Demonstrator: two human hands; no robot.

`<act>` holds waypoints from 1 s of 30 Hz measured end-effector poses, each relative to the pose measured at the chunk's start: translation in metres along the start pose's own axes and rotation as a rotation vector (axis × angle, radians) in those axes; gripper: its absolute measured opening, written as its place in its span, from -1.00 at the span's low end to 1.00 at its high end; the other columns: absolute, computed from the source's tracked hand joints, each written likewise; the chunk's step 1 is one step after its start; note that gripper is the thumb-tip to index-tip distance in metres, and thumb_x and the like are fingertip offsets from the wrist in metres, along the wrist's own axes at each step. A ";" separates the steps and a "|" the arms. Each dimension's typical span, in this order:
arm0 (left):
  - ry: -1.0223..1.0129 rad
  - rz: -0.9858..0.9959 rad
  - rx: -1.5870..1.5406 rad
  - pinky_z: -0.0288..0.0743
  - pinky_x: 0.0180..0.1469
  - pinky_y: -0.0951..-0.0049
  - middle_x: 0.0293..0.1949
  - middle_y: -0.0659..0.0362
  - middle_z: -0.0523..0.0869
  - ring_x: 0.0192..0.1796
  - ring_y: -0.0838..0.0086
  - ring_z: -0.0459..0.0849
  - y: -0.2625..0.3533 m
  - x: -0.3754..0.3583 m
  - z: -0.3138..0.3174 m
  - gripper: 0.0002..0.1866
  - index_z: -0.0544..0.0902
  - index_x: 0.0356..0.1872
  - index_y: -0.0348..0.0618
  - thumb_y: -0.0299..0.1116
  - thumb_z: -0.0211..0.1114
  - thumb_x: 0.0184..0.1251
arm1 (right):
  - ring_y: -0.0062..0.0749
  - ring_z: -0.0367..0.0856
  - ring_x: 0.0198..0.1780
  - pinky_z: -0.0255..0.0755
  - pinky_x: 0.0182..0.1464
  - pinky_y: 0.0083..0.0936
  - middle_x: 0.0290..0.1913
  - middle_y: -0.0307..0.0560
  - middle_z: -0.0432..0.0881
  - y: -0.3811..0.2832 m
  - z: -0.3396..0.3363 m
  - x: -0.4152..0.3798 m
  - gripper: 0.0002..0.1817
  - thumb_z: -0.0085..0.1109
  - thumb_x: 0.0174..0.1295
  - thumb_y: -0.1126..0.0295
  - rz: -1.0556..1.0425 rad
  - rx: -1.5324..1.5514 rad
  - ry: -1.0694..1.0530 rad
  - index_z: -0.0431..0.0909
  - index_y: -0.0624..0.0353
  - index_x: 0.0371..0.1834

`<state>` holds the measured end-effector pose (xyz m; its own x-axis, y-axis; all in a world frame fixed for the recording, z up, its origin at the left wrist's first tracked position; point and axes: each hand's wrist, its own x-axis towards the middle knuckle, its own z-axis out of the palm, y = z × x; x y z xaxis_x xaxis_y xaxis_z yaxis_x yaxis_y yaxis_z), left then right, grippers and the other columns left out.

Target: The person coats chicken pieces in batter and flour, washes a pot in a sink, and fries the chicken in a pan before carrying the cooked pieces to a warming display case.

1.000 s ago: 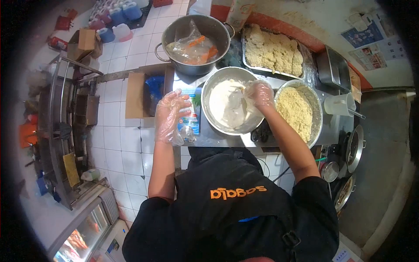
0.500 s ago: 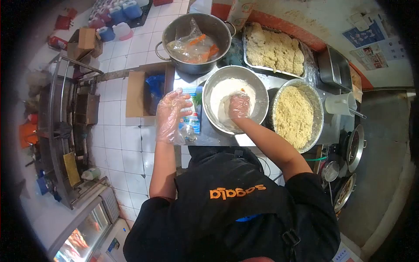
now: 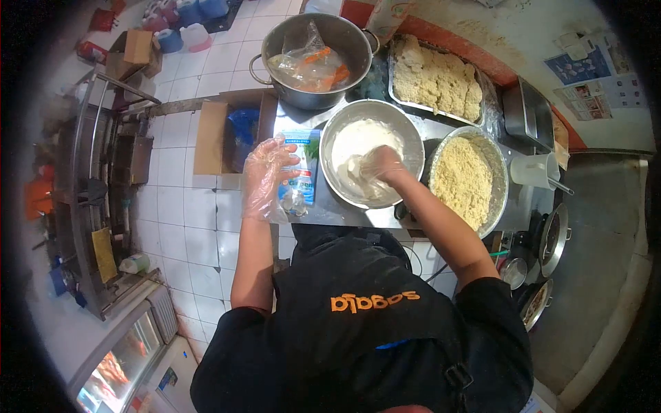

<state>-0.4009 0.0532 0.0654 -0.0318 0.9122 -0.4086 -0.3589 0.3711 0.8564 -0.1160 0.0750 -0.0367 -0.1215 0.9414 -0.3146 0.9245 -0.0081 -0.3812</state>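
Observation:
My right hand (image 3: 383, 165), in a clear plastic glove, reaches into a metal bowl (image 3: 416, 135) of thick white batter (image 3: 352, 142). Its fingers are down in the batter and smeared by motion, so I cannot see whether they hold anything. My left hand (image 3: 270, 172), also in a clear glove, hovers to the left of the bowl with its fingers apart and nothing in them. Beside it on the metal table lies a blue-and-white packet of plastic gloves (image 3: 300, 155), with a bit of clear plastic at its lower end.
A basin of yellowish crumbs (image 3: 465, 180) stands right of the bowl. Behind are a tray of crumb-coated pieces (image 3: 437, 76) and a large pot (image 3: 275, 43) holding plastic bags. A white jug (image 3: 531, 169) is farther right, and a cardboard box (image 3: 210, 138) sits left of the table.
My right hand has shifted slightly within the bowl, and the batter around it looks stirred and wetter. My left hand stays beside the packet, fingers still apart. The view has shifted a little.

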 end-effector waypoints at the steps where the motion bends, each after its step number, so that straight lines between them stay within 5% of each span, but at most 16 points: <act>1: -0.006 0.010 0.014 0.67 -0.32 0.46 -0.11 -0.06 0.62 -0.23 0.41 0.66 0.000 0.000 0.000 -0.56 0.43 0.09 -0.36 -0.44 0.28 0.19 | -0.06 0.60 -0.39 0.45 -0.28 -0.27 -0.42 0.23 0.63 -0.005 -0.016 -0.001 -0.64 0.36 -0.14 0.22 0.055 0.254 -0.089 0.63 0.35 -0.42; 6: -0.010 0.016 0.026 0.65 -0.31 0.48 -0.12 -0.04 0.63 -0.23 0.41 0.65 0.000 0.001 0.001 -0.56 0.42 0.08 -0.35 -0.42 0.29 0.21 | -0.03 0.59 -0.37 0.46 -0.26 -0.25 -0.38 0.22 0.63 0.017 -0.030 0.011 -0.63 0.37 -0.13 0.19 0.120 0.157 -0.057 0.63 0.33 -0.42; 9: -0.021 0.012 0.031 0.64 -0.31 0.49 -0.13 -0.03 0.63 -0.24 0.42 0.65 0.001 0.001 0.003 -0.58 0.43 0.07 -0.35 -0.41 0.28 0.22 | 0.02 0.61 -0.31 0.48 -0.23 -0.24 -0.35 0.22 0.62 0.046 -0.015 0.021 -0.64 0.35 -0.12 0.18 -0.024 -0.202 0.240 0.62 0.29 -0.42; 11: -0.023 0.005 0.033 0.63 -0.31 0.49 -0.13 -0.02 0.63 -0.24 0.42 0.65 0.002 0.000 0.003 -0.58 0.43 0.06 -0.34 -0.41 0.28 0.22 | 0.01 0.62 -0.24 0.51 -0.09 -0.24 -0.38 0.16 0.60 0.044 -0.023 0.022 -0.88 0.20 -0.11 0.45 -0.025 -0.269 0.399 0.59 0.20 -0.45; 12: -0.020 0.020 0.031 0.63 -0.32 0.49 -0.14 -0.02 0.63 -0.24 0.42 0.65 0.001 0.000 0.003 -0.59 0.43 0.05 -0.33 -0.40 0.28 0.23 | 0.01 0.62 -0.24 0.51 -0.09 -0.24 -0.38 0.16 0.60 0.044 -0.029 0.022 -0.88 0.20 -0.11 0.45 -0.029 -0.267 0.398 0.59 0.20 -0.45; 14: -0.017 0.044 0.029 0.63 -0.33 0.48 -0.15 -0.02 0.64 -0.25 0.42 0.65 -0.003 -0.001 0.003 -0.60 0.44 0.04 -0.33 -0.39 0.28 0.23 | 0.03 0.61 -0.29 0.47 -0.23 -0.18 -0.39 0.20 0.60 0.044 -0.049 0.023 -0.63 0.34 -0.11 0.13 -0.059 -0.243 0.314 0.59 0.27 -0.50; 19: -0.047 0.028 -0.024 0.69 -0.39 0.31 -0.28 0.06 0.64 -0.32 0.39 0.66 -0.006 0.001 0.001 -0.71 0.51 -0.09 -0.30 -0.31 0.25 0.28 | -0.03 0.59 -0.45 0.44 -0.37 -0.16 -0.51 0.21 0.59 0.027 -0.087 0.005 -0.49 0.39 -0.18 -0.04 0.080 -0.023 0.148 0.57 0.29 -0.64; 22: -0.034 -0.004 -0.001 0.68 -0.35 0.29 -0.20 -0.01 0.66 -0.29 0.34 0.70 -0.012 0.005 -0.002 -0.64 0.50 -0.02 -0.35 -0.36 0.30 0.22 | 0.02 0.59 -0.43 0.43 -0.38 -0.14 -0.52 0.24 0.57 -0.008 -0.113 -0.027 -0.50 0.37 -0.14 0.03 -0.007 0.079 0.327 0.54 0.35 -0.59; 24: -0.052 -0.062 -0.027 0.66 -0.30 0.30 -0.16 -0.04 0.66 -0.24 0.33 0.69 -0.013 0.008 -0.001 -0.56 0.44 0.06 -0.36 -0.37 0.31 0.21 | 0.10 0.58 -0.40 0.46 -0.31 -0.12 -0.47 0.28 0.58 -0.039 -0.133 -0.041 -0.55 0.34 -0.15 0.10 0.174 0.120 0.237 0.57 0.39 -0.52; 30: -0.150 0.027 -0.003 0.64 -0.33 0.43 -0.11 -0.07 0.64 -0.27 0.40 0.68 -0.004 0.002 0.009 -0.54 0.40 0.08 -0.40 -0.40 0.30 0.21 | 0.00 0.65 -0.33 0.48 -0.26 -0.20 -0.36 0.29 0.64 -0.013 -0.073 -0.017 -0.54 0.34 -0.18 0.18 0.194 0.290 0.147 0.63 0.41 -0.35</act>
<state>-0.3909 0.0551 0.0641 0.0981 0.9376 -0.3336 -0.3624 0.3459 0.8655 -0.0996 0.0841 0.0367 0.1185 0.9513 -0.2847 0.7821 -0.2661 -0.5635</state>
